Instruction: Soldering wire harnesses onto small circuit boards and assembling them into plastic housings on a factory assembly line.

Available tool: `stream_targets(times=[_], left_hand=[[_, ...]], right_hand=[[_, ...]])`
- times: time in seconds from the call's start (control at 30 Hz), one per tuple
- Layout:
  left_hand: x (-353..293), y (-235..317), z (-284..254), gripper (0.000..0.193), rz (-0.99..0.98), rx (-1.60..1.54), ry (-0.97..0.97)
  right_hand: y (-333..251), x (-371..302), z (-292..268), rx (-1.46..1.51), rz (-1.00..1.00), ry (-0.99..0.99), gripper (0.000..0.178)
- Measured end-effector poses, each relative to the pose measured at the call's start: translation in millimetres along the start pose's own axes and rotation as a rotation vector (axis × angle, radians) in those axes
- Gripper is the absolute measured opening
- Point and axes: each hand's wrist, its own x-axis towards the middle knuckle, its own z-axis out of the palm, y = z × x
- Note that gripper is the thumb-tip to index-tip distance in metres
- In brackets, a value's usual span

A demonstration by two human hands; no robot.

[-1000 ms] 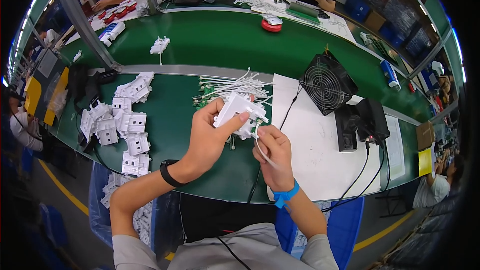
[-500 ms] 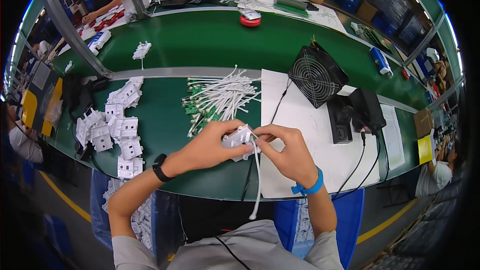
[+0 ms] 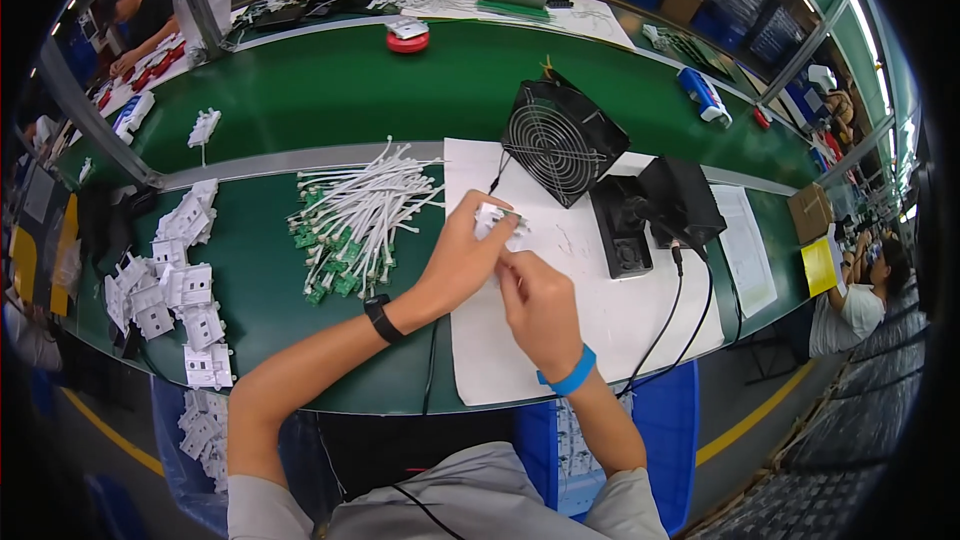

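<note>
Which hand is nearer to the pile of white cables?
Left. The left hand is just right of the cable pile; the right hand is farther right and lower in view.

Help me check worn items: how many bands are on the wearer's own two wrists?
2: a black band at the wrist of the left hand, and a blue band at the wrist of the right hand. Both wrists are in plain sight.

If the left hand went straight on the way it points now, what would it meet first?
Probably the black wire-grille fan, ahead and to the right of the left hand; depth is unclear, so the hand might pass above it.
</note>
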Motion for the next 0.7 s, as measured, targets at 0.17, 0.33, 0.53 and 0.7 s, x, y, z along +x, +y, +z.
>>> stream_targets(times=[0.17,0.33,0.53,0.7], left_hand=[[17,-26,-3,0.026,-0.022,0.117,-0.222],[12,-24,-7,0.035,-0.094,0.298,-0.298],[25,-35,4,0.053,0.273,0.672,-0.352],[19,-27,3,0.063,0.427,0.765,-0.244]], right_hand=[[29,-12,-20,0.072,0.081,0.068,0.014],[88,-4,-87,0.349,0.473,0.372,0.025],[102,32,-116,0.150,0.407,0.401,0.034],[110,37,-113,0.029,0.346,0.462,0.010]])
